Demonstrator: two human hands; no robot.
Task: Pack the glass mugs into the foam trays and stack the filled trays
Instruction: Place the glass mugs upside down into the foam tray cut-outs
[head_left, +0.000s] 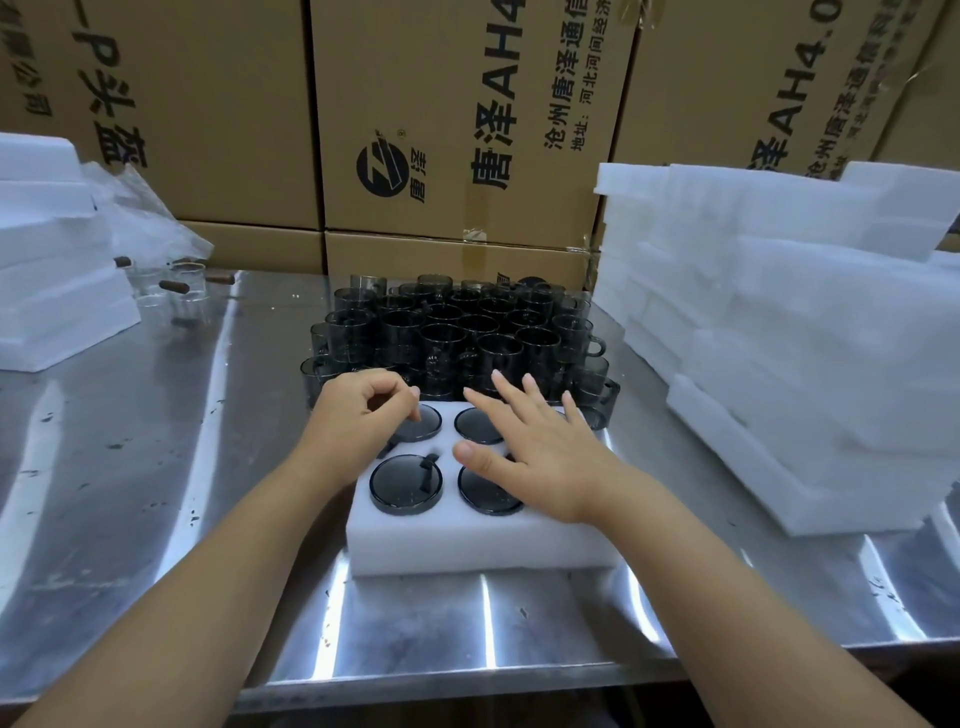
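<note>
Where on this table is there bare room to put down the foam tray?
The widest bare steel of the table lies between the foam tray and the left foam stack. A strip also runs between the tray and the table's near edge. Crowded: dark mugs stand tight behind the tray, and the right foam stack leaves only a narrow gap.

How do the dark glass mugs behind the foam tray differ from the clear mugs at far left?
The dark smoky glass mugs are tinted grey with glass handles; the clear glass mugs have brown handles. The dark mugs form a tight group; the clear ones are few. Both stand on the steel table.
</note>
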